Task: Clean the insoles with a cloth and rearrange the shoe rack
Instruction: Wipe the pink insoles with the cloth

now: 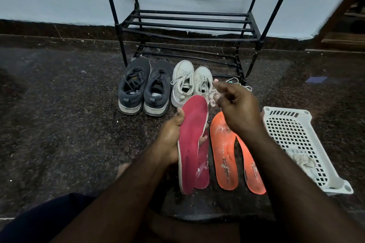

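Head view: insoles, shoes and rack, taken from where I sit on the floor.

Item: red insole (pixel 192 140), gripped along its edge in my left hand (pixel 170 140), a second red insole (pixel 203 165) behind it. Pair of orange insoles (pixel 224 156) flat on the floor just beside. My right hand (pixel 237 108) pinches a small whitish cloth (pixel 212 96) above them. Dark shoes (pixel 145 87) and white shoes (pixel 189 83) stand before the bare black shoe rack (pixel 189 23). White basket (pixel 296 140) at right.
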Demonstrator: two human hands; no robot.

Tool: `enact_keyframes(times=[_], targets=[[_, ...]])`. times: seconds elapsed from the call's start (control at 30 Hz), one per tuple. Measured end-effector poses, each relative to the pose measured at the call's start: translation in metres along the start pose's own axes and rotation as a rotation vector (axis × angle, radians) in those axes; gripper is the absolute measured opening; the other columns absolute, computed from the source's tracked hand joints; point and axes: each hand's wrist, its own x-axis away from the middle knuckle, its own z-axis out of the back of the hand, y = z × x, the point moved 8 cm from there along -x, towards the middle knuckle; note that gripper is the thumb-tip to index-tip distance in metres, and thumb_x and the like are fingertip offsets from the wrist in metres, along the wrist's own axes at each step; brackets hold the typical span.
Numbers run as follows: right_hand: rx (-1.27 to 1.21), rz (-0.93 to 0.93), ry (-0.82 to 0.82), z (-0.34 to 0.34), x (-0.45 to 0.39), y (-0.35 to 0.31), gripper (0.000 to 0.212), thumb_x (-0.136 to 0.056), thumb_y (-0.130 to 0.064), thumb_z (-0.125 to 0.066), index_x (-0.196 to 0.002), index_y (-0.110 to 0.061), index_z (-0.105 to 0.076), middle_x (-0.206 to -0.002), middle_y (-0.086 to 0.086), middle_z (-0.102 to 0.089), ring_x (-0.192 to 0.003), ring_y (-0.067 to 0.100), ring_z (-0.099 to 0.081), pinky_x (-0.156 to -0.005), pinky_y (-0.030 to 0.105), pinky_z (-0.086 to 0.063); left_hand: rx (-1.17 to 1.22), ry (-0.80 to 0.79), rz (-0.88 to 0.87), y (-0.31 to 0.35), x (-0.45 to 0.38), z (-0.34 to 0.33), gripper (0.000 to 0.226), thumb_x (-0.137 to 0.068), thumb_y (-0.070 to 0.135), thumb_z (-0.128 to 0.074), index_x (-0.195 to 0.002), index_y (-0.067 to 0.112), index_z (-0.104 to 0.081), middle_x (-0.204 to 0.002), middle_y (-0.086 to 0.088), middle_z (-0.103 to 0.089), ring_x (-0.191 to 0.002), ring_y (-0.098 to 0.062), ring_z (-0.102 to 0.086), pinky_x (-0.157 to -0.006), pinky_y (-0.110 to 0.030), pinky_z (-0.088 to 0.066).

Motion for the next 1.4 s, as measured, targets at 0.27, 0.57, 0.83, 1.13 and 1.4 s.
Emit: enact_keyframes(times=[0.27,0.57,0.83,1.13,1.4], targets=[[0.204,0.209,-0.152,-0.036,0.020,-0.020,0.023,-0.083,-0.003,-0.062,-0.098,-0.012,-0.077,-0.112,0.004,-0.058,-0.103,0.012,-0.057,-0.089,0.021,-0.045,0.041,-0.076,-0.019,-0.001,-0.003,-0.008,0.059,-0.102,0.054,-0.036,-0.108,0.006,-0.070,-0.101,-0.017,-0.074,-0.081,-0.029,-0.071,-0.070,-0.039,-0.059],[0.372,0.245,-0.102,-0.051,0.028,-0.025,0.026,-0.074,-0.007,-0.055,-0.090,-0.012,-0.074,-0.085,0.007,-0.069,-0.082,0.029,-0.064,-0.075,0.037,-0.052,0.076,-0.064,-0.008,-0.003,-0.002,-0.010,0.055,-0.099,0.053,-0.042,-0.115,0.006,-0.066,-0.116,-0.019,-0.068,-0.104,-0.033,-0.065,-0.100,-0.051,-0.045],[0.361,0.169,0.006,-0.032,0.014,-0.008,0.020,-0.077,0.002,-0.057,-0.087,-0.010,-0.070,-0.086,0.006,-0.066,-0.084,0.026,-0.061,-0.078,0.035,-0.047,-0.025,-0.028,0.008,-0.008,-0.001,-0.008,0.053,-0.102,0.048,-0.039,-0.117,0.005,-0.066,-0.104,-0.021,-0.071,-0.088,-0.034,-0.066,-0.083,-0.048,-0.053],[0.339,0.195,-0.071,-0.046,0.021,-0.012,0.023,-0.080,0.000,-0.060,-0.097,-0.010,-0.071,-0.093,0.007,-0.066,-0.090,0.024,-0.061,-0.081,0.026,-0.040,-0.022,-0.078,-0.014,-0.006,-0.001,-0.008,0.054,-0.102,0.051,-0.038,-0.113,0.006,-0.066,-0.098,-0.019,-0.070,-0.081,-0.032,-0.065,-0.068,-0.040,-0.056],[0.262,0.125,-0.106,-0.030,0.015,-0.008,0.024,-0.084,0.004,-0.062,-0.098,-0.009,-0.076,-0.103,0.002,-0.057,-0.093,0.008,-0.055,-0.080,0.000,-0.033,0.002,-0.090,-0.012,-0.006,-0.008,-0.004,0.059,-0.102,0.054,-0.039,-0.103,0.006,-0.072,-0.102,-0.018,-0.073,-0.089,-0.033,-0.066,-0.080,-0.046,-0.053]])
